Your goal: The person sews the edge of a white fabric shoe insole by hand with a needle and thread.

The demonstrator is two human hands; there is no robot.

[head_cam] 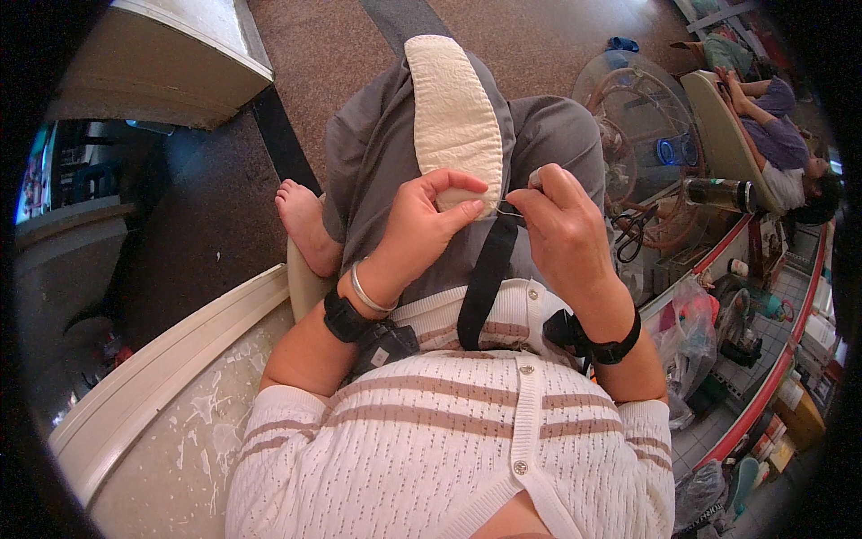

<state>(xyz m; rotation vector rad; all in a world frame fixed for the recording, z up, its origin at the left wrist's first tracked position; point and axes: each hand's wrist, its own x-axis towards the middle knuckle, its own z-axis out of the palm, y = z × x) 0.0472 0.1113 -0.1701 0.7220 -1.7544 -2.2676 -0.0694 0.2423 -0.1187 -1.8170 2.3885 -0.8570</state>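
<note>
A cream stitched fabric insole (458, 114) lies lengthwise over my raised thigh, its far end towards the knee. Rows of small stitches run along its edges. My left hand (421, 219) pinches the near end between thumb and fingers. Just right of that end, my right hand (566, 226) has its fingers closed on a pale thread (510, 213), which runs from the insole's near edge. Whether a needle is between those fingers cannot be made out. A metal band (535, 178), perhaps a thimble ring, sits on a right finger.
Scissors with dark handles (632, 236) and a dark lidded bottle (720, 194) rest on a glass-topped table (660, 135) at right. Beyond sits another person (774, 128). Plastic bags (687, 330) fill a lower shelf. A pale cabinet corner (249, 74) juts in at upper left.
</note>
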